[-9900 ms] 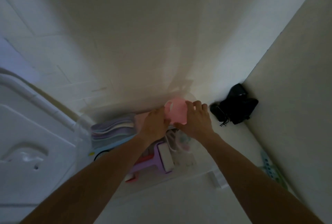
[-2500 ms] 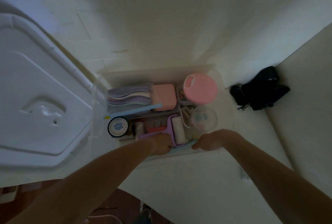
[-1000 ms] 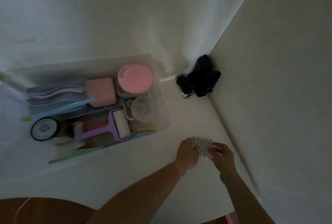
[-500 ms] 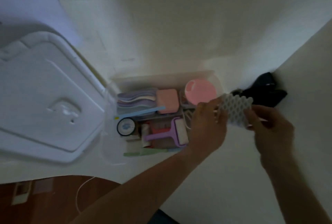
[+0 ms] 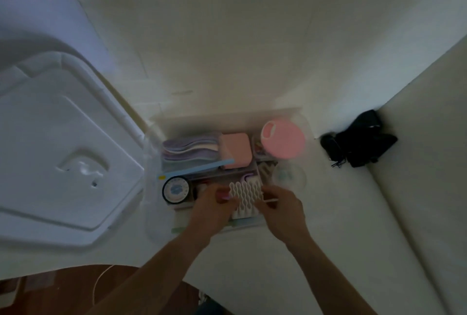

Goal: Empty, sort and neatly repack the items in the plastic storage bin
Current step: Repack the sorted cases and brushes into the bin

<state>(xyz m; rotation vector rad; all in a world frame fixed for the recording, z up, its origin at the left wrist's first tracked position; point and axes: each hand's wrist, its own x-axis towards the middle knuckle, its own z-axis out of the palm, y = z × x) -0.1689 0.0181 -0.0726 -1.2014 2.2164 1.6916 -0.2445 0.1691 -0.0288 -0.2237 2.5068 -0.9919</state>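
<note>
Both hands, left [image 5: 211, 207] and right [image 5: 283, 210], pinch a white wavy grid [image 5: 245, 194] at the frame's centre, just above the clear bin's [image 5: 307, 125] near edge. The lid [image 5: 58, 143] lies left.

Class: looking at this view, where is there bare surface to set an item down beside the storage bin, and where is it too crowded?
Free: the pale surface beyond the bin's far wall, and the strip between the bin and the black object. Crowded: inside the bin, where the pink round lid, pink box and dial sit close, and both hands hold the white honeycomb piece.
</note>
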